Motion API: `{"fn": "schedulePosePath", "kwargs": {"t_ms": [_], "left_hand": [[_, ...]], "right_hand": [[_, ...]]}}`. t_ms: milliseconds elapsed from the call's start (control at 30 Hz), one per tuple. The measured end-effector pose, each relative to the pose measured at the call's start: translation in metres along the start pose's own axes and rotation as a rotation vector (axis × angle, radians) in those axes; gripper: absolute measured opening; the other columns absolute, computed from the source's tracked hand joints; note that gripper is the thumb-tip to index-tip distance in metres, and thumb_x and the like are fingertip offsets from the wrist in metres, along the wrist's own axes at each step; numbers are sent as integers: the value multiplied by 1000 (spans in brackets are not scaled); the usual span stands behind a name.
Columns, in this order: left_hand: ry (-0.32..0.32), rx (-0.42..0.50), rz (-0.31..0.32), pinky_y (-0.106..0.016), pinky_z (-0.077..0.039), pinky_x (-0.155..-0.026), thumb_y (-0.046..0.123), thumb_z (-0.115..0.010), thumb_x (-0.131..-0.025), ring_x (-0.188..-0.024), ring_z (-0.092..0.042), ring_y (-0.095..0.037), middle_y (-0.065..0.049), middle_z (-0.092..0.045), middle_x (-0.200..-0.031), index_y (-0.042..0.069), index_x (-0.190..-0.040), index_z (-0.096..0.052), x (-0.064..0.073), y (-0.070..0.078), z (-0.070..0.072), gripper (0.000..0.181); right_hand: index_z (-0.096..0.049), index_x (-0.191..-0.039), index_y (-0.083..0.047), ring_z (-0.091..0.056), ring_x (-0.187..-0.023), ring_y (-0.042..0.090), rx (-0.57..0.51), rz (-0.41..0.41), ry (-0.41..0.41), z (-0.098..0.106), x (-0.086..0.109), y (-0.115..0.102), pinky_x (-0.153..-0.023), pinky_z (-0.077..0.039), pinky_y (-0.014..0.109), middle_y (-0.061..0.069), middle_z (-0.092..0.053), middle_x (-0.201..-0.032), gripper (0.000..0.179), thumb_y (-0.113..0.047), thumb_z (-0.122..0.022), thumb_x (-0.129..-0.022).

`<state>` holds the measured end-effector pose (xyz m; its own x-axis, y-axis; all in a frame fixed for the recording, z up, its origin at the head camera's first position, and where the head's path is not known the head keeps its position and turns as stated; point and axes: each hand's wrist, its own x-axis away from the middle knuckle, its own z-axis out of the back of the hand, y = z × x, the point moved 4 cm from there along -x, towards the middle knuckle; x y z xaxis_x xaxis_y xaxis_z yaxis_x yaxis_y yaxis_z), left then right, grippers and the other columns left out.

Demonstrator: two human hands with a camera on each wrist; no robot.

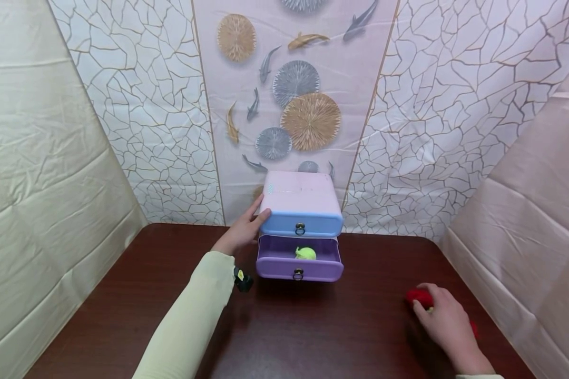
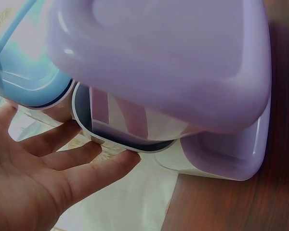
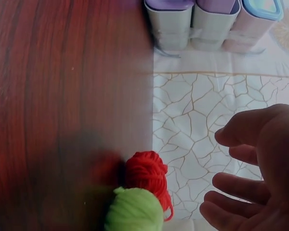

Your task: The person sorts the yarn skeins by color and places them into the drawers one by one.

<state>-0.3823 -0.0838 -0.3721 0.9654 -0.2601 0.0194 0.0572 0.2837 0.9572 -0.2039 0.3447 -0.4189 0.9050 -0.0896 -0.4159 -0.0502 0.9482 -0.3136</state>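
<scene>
A small drawer cabinet with a pink top stands at the back of the table. My left hand touches its left side, thumb near the front edge of the blue top drawer and fingers spread along the side. Below it, a purple drawer is pulled out, with a light green yarn ball inside. My right hand hovers over a red yarn ball and a green yarn ball at the table's right side. Its fingers are loosely bent, apart from the yarn in the right wrist view.
Another purple drawer sits at the cabinet's bottom in the left wrist view. The dark wooden table is bordered by fabric-covered walls at left, back and right. A black device is strapped at my left wrist.
</scene>
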Motion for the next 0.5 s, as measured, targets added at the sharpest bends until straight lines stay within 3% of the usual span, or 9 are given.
{"fn": "schedulePosePath", "kwargs": {"t_ms": [300,500], "left_hand": [[-2,3,4,-63,-46,-94,70,-48,-88,-130,-47,-44,-16,-29,-157,55,-149,-11,0,0,0,73],[-1,4,-2,-59,-51,-89,69,-48,-88,-128,-49,-44,-16,-30,-157,54,-149,-11,1,0,-1,73]], "right_hand": [[-60,-114,3,-58,-92,51,35,-42,-60,2,5,10,-67,-46,60,33,-60,-105,39,-18,-70,-82],[-58,-117,6,-58,-90,50,52,-78,-157,1,4,18,-66,-46,59,32,-60,-103,44,-19,-67,-82]]}}
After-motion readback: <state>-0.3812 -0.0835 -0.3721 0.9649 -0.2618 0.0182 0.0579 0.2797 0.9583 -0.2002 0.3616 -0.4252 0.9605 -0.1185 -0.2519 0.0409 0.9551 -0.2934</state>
